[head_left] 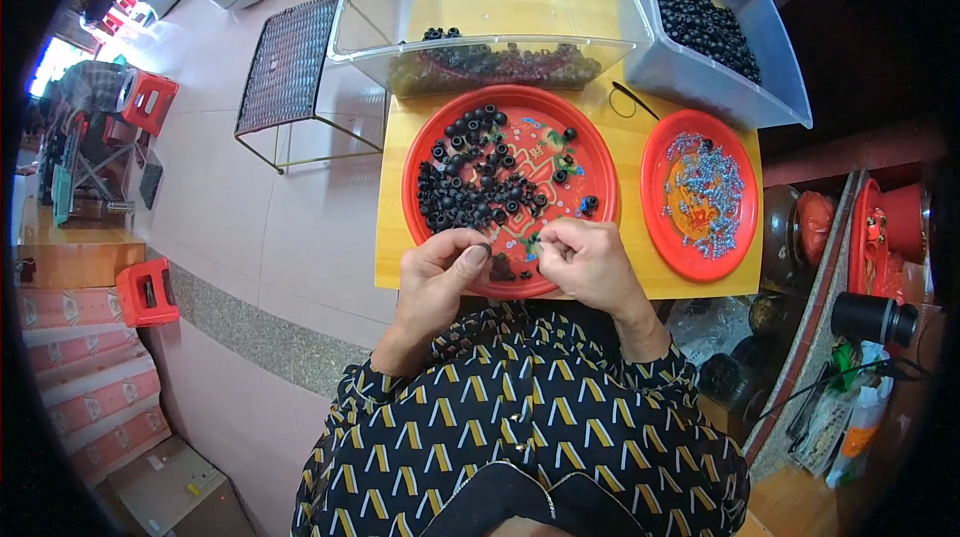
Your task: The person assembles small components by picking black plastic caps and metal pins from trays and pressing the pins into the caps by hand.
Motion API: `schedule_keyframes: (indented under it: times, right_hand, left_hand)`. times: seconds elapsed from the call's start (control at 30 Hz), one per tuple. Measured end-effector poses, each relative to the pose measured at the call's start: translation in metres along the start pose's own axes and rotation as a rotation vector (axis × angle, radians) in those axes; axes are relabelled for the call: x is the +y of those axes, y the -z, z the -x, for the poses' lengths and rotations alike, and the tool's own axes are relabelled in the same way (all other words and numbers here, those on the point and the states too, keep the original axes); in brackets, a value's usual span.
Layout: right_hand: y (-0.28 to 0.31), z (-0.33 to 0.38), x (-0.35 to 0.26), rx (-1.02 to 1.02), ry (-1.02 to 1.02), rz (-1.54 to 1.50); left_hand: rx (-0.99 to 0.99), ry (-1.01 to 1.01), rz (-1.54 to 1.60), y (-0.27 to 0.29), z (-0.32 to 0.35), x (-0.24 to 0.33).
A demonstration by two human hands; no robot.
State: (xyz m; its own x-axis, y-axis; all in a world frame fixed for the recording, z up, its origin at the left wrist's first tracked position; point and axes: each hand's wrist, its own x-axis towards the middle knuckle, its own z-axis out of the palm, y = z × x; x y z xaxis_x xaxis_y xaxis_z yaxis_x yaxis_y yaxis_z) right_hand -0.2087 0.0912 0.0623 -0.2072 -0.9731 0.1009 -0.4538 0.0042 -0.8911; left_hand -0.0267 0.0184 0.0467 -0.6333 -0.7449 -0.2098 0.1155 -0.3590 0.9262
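Over the near rim of a round red tray [411,172], my left hand [438,277] pinches a small black round part [487,249] between thumb and forefinger. Close beside it on the right, my right hand [595,262] has its fingers closed together at the tray's edge. Something tiny and dark seems to be at those fingertips, too small to name. A heap of black ring-like plastic parts [465,199] covers the left half of the tray, with a few loose ones on the right. To the right, an oval-looking red tray [652,227] holds many small silvery metal pieces [712,192], likely screws.
A clear plastic bin [490,57] with black parts stands behind the tray on the yellow table [395,257]. Another translucent bin [775,102] of black pieces is at the back right. A woven-top stand [290,62] and red stools [148,292] are on the left floor.
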Motion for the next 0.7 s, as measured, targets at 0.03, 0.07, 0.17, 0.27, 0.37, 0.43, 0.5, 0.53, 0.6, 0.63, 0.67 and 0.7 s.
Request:
schedule_keyframes:
  times: [0.03,0.07,0.17,0.27,0.37,0.43,0.5,0.53,0.6,0.63,0.67,0.7]
  right_hand:
    - [-0.002,-0.003,0.006,-0.004,-0.001,0.003]
    - [-0.004,-0.006,0.012,-0.014,0.088,0.127]
    - [-0.007,-0.006,0.013,0.012,0.136,0.273]
    - [-0.009,-0.003,-0.002,0.026,0.013,0.146]
    - [-0.011,0.002,-0.021,0.005,-0.051,-0.053]
    - [-0.015,0.004,-0.027,-0.035,0.029,-0.207]
    - [-0.021,0.004,-0.030,-0.017,0.149,-0.140]
    - [-0.023,0.005,-0.032,-0.004,0.157,-0.157]
    - [-0.025,0.006,-0.032,-0.004,0.172,-0.162]
    - [-0.025,0.006,-0.032,-0.007,0.174,-0.162]
    - [-0.025,0.005,-0.031,-0.018,0.208,-0.140]
    - [-0.025,0.006,-0.030,-0.025,0.239,-0.114]
  left_hand:
    - [-0.001,-0.008,0.073,0.001,0.000,-0.001]
    - [0.003,-0.008,0.078,0.001,0.000,-0.001]
    - [-0.035,0.094,0.323,0.001,0.003,0.002]
    - [-0.101,0.202,0.554,0.006,0.006,0.000]
    - [-0.087,0.178,0.555,0.005,0.009,0.002]
    - [-0.088,0.158,0.529,0.004,0.010,0.001]
    - [-0.088,0.138,0.503,0.003,0.011,0.000]
    - [-0.082,0.114,0.438,0.003,0.012,-0.002]
    - [-0.074,0.087,0.374,0.003,0.014,-0.004]
    - [-0.063,0.060,0.340,0.003,0.015,-0.006]
    - [-0.052,0.034,0.306,0.003,0.017,-0.007]
    - [-0.055,0.032,0.308,0.002,0.018,-0.007]
